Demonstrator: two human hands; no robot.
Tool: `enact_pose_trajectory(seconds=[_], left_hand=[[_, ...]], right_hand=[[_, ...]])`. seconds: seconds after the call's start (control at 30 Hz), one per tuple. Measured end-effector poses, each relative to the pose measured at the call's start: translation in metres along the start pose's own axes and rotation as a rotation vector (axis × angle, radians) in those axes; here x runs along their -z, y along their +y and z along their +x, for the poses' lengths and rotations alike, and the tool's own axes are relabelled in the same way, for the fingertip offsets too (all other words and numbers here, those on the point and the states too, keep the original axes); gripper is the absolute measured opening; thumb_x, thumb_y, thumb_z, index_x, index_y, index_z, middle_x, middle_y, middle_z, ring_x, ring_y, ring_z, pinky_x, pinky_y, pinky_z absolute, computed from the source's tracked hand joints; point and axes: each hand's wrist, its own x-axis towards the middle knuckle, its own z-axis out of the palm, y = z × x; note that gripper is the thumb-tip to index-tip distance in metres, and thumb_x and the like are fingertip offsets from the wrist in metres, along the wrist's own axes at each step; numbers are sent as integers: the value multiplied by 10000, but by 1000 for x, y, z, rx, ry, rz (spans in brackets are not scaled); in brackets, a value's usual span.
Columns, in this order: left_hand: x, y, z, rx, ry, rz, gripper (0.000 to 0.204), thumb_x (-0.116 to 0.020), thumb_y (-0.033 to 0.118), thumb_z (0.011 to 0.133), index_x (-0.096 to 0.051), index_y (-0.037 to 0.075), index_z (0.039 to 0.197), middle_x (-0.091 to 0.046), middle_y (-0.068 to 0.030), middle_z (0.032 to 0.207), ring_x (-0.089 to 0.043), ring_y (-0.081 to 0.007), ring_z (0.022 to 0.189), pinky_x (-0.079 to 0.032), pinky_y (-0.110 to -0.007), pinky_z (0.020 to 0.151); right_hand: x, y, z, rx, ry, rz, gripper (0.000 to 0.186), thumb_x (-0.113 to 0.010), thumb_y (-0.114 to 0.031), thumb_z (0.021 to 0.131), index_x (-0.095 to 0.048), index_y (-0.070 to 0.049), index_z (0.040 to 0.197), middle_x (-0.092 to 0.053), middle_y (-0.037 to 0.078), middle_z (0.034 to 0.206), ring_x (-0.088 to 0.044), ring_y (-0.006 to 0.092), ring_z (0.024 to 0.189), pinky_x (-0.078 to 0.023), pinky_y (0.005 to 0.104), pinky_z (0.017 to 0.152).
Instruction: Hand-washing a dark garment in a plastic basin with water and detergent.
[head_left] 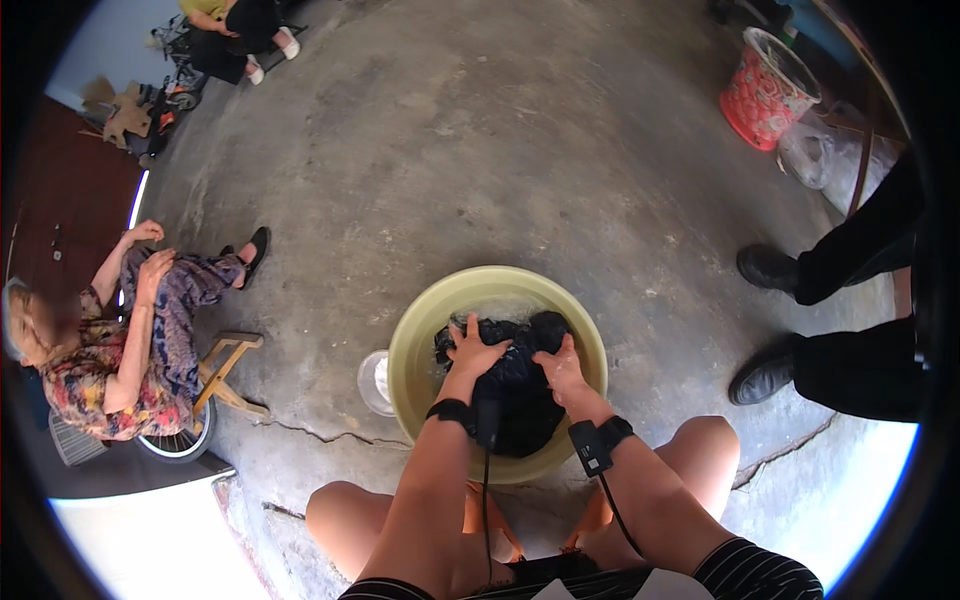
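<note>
A pale yellow-green basin (pixel 405 350) stands on the floor between my knees, holding wet black cloth (pixel 530 415) with some suds around it. My left hand (pixel 476 353) lies on the cloth at the left, its fingers spread apart. At the right, my right hand (pixel 563 370) has its thumb and fingers curled into a bunched fold of the same cloth; part of its fingers is hidden. Drops of water or foam show on that hand. Each wrist wears a black strap with a small box and cable.
Touching the basin's left side is a small clear tub (pixel 377 383) with white contents. A person sits on a wooden folding stool (pixel 228 370) at left, another at the far left. Dark shoes (pixel 768 368) of someone standing are at right, below a red patterned bucket (pixel 757 98).
</note>
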Motion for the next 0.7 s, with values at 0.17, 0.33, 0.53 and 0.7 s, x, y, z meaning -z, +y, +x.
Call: enact_pose_trajectory(seconds=[0.17,0.33,0.53,0.7], left_hand=[[-24,1,12,-258,183,-64,435,-673,130,627,-582,52,1045,-520,-209,1126,-472,-366,1083,-385,-415,927],[5,50,-88,-580,204,-199,344,-638,48,603,-586,28,942,-529,-186,1005,-508,-380,946,-437,-420,816],[24,76,-139,-628,375,-18,234,-633,270,708,-595,110,874,-537,-87,989,-487,-352,889,-449,-426,713],[2,41,-62,-389,473,-146,141,-517,252,794,-606,147,822,-579,-120,844,-563,-330,812,-475,-431,695]], right_hand=[[2,-33,-17,-246,-97,177,728,-577,-527,783,-367,-43,1286,-512,93,1213,-514,257,1073,-425,367,866],[17,-29,11,-360,-414,873,505,-489,-533,837,-580,-81,1045,-630,87,970,-612,226,857,-483,380,805],[-2,-32,-14,-532,-836,1068,480,-521,-496,834,-582,-64,1035,-629,86,918,-611,232,834,-490,354,787],[-27,7,-5,-7,-351,635,375,-580,-329,829,-575,-12,1028,-623,101,916,-614,206,813,-502,335,739]])
